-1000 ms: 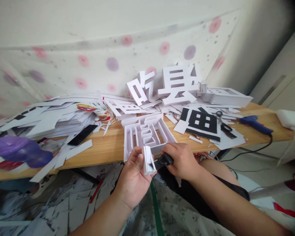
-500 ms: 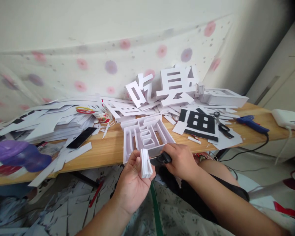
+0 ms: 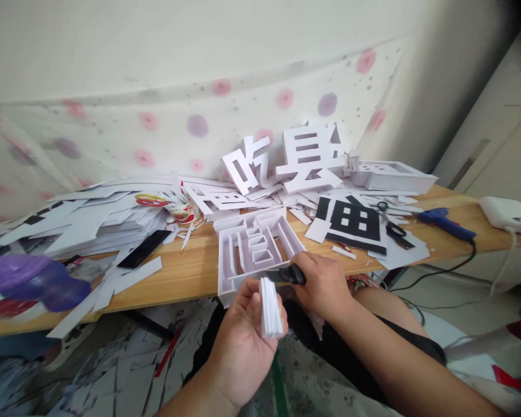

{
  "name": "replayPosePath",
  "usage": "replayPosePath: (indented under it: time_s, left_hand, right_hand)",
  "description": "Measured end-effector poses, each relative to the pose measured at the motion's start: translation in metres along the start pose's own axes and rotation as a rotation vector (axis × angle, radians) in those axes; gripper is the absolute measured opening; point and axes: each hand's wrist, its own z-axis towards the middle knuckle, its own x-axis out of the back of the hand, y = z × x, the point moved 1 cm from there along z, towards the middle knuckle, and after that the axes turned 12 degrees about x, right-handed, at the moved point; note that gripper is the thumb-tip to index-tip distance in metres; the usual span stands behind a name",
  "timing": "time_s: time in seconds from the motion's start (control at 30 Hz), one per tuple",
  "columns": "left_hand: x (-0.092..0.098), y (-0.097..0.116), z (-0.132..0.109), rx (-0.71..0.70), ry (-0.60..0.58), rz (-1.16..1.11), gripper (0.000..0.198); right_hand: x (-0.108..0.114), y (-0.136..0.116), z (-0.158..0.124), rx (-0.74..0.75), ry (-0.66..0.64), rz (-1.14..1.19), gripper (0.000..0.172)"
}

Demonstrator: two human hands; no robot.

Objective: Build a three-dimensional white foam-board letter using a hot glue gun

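Observation:
My left hand (image 3: 249,339) grips a small stack of narrow white foam-board strips (image 3: 270,310), held upright in front of the table edge. My right hand (image 3: 321,284) is closed around a black-handled cutting tool (image 3: 292,274). Its grey blade points left and passes just behind the top of the strips; whether it is a knife or scissors I cannot tell. Behind both hands, a white board letter with raised walls (image 3: 243,284) lies open side up, its near edge over the table's front edge.
Finished white letters (image 3: 308,156) lean at the back. Scissors (image 3: 395,227) lie by a black-and-white cutout (image 3: 351,223), left of a blue glue gun (image 3: 445,223). A phone (image 3: 144,249), a paper cup (image 3: 184,213) and piled white sheets (image 3: 99,217) are on the left. Offcuts cover the floor.
My left hand has moved slightly right and down with the strips. The blade, lower before, now shows above and behind them. The walled letter's front sits a little lower in view.

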Motion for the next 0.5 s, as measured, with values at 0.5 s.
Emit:
replayPosePath:
  time_s: [0.5]
  left_hand:
    - [0.015,0.012,0.007,-0.139,0.157,0.178,0.031]
  right_hand:
    - [0.009,-0.004,-0.001,-0.129,-0.035,0.524,0.006]
